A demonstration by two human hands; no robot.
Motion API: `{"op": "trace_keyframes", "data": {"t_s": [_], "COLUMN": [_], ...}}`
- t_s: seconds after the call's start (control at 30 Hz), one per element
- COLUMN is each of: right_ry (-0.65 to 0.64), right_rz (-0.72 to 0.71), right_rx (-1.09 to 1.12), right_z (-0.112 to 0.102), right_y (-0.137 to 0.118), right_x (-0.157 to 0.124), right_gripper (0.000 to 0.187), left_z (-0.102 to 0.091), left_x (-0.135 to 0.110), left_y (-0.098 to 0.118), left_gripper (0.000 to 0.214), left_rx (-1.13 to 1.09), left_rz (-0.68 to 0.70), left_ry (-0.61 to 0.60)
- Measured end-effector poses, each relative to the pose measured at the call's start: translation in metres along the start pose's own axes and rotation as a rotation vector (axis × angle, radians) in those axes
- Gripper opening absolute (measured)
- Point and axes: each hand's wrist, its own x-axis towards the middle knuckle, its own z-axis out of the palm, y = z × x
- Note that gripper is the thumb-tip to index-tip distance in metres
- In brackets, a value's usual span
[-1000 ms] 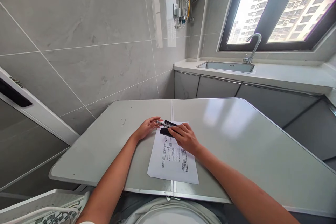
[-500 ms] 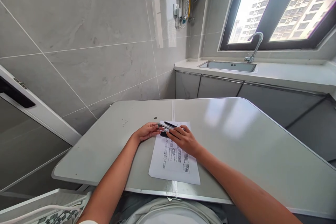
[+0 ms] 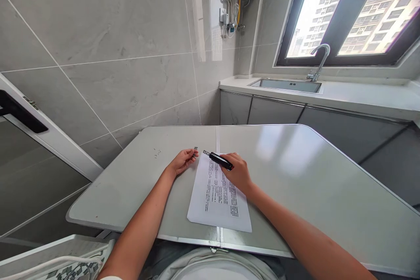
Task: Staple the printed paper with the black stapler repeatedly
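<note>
A black stapler (image 3: 220,160) is gripped in my right hand (image 3: 236,170), over the upper part of a printed sheet of paper (image 3: 215,197). Its metal end points left toward my other hand. My left hand (image 3: 183,161) rests on the table left of the sheet, thumb and fingers pinched together. Whatever sits between those fingertips is too small to make out. Just beyond them lie small dark pieces (image 3: 196,148) that look like staple strips. Farther left, several tiny loose staples (image 3: 157,153) are scattered on the tabletop.
The pale folding table (image 3: 295,210) has a seam down its middle. Behind it runs a counter with a sink (image 3: 287,85) and a faucet (image 3: 320,62). A white door (image 3: 49,140) stands at the left, and a white rack (image 3: 55,249) is at the lower left.
The stapler, earlier spread open between both hands, now looks folded together in my right hand alone. My left hand has come away from it, fingertips pinched near the dark pieces.
</note>
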Motion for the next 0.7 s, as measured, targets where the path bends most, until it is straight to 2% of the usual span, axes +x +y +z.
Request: {"op": "trace_keyframes", "data": {"t_s": [0.07, 0.13, 0.3, 0.43, 0.53, 0.63, 0.7], "right_ry": [-0.087, -0.195, -0.394, -0.448, -0.376, -0.305, -0.318], "right_rz": [0.166, 0.237, 0.170, 0.148, 0.022, -0.237, -0.396], "right_rx": [0.158, 0.264, 0.316, 0.258, 0.138, -0.053, -0.155], "right_z": [-0.003, -0.006, -0.007, -0.005, -0.008, -0.012, -0.011], "right_y": [0.002, 0.003, -0.003, -0.002, -0.004, -0.015, -0.027], "right_x": [0.001, 0.002, 0.002, 0.001, 0.002, 0.004, 0.003], "right_gripper": [0.023, 0.025, 0.024, 0.021, 0.022, 0.030, 0.031], "left_z": [-0.003, -0.003, 0.006, 0.012, 0.014, 0.016, 0.017], "left_x": [0.003, 0.003, -0.001, -0.004, -0.004, -0.006, -0.007], "left_y": [0.000, -0.001, -0.002, -0.004, -0.006, -0.005, -0.004], "left_gripper": [0.037, 0.038, 0.045, 0.051, 0.061, 0.063, 0.064], "left_rx": [-0.007, 0.009, 0.060, 0.203, 0.327, 0.387, 0.394], "left_rz": [0.051, 0.073, 0.052, 0.026, 0.089, 0.206, 0.269], "left_ry": [0.062, 0.071, -0.073, -0.175, -0.197, -0.155, -0.123]}}
